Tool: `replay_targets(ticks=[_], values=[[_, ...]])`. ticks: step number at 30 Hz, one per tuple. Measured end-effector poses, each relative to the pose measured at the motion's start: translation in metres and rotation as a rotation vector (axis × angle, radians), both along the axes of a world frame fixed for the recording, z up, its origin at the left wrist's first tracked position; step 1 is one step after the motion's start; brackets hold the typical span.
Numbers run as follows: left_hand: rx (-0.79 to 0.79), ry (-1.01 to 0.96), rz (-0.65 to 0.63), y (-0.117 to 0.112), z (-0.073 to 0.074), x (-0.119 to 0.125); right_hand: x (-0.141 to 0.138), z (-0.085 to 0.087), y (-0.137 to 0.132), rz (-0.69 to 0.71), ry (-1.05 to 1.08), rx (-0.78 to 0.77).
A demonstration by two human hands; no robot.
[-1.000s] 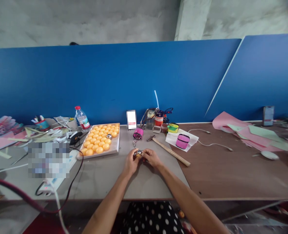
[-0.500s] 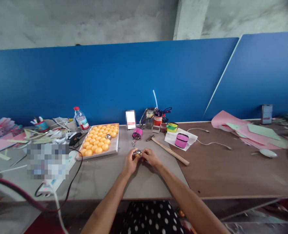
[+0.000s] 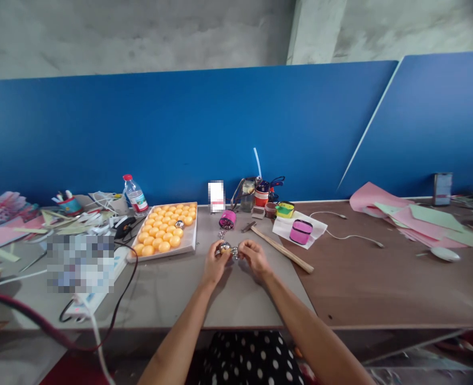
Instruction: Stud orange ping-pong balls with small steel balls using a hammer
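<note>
In the middle of the table my left hand (image 3: 215, 260) is closed around an orange ball (image 3: 226, 249) partly covered in shiny silver pieces. My right hand (image 3: 254, 256) faces it with the fingertips pinched together. Between the two hands, at the right fingertips, is a small cluster of silver pieces (image 3: 234, 252); the exact shape is too small to tell. Just beyond my left hand lie more loose silver pieces (image 3: 222, 234), in front of a small magenta container (image 3: 227, 219) on its side. A hammer (image 3: 282, 248) with a wooden handle lies right of my right hand.
A white tray (image 3: 194, 235) of orange balls, one partly silver, stands left. Behind are a bottle (image 3: 135, 195), a lit phone (image 3: 216, 197) and jars (image 3: 262, 193). Rightward lie a magenta pouch (image 3: 301, 231) and coloured sheets (image 3: 408, 214). A power strip (image 3: 95, 289) and cables lie left.
My right hand has drawn slightly away to the right from the ball, so silver pieces now show between the hands. The ball has turned a little in my left hand.
</note>
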State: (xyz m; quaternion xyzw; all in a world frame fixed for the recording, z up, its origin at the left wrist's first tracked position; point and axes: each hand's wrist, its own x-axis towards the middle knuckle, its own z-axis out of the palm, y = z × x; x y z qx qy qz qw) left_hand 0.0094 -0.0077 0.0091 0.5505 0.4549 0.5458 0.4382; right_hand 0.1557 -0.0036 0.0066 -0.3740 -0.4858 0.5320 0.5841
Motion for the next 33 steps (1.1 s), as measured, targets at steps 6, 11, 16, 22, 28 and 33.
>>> replay_targets(ticks=[6, 11, 16, 22, 28, 33], values=[[-0.129, -0.174, -0.02, 0.0, 0.005, 0.001, 0.02, -0.004, 0.011, -0.236, -0.103, 0.083], [-0.141, -0.245, -0.019, 0.001, 0.003, -0.001, 0.028, -0.008, 0.013, -0.587, -0.447, 0.19], [-0.147, -0.305, -0.016, 0.002, 0.0, -0.003, 0.037, -0.018, 0.017, -0.793, -0.734, 0.307], [-0.126, -0.325, -0.066, 0.0, 0.002, -0.002, 0.035, -0.021, 0.018, -0.776, -0.816, 0.343], [-0.122, -0.328, -0.081, -0.002, 0.003, -0.002, 0.031, -0.02, 0.017, -0.755, -0.847, 0.348], [-0.149, -0.426, -0.127, -0.004, 0.006, -0.001, 0.033, -0.015, 0.014, -0.778, -0.946, 0.275]])
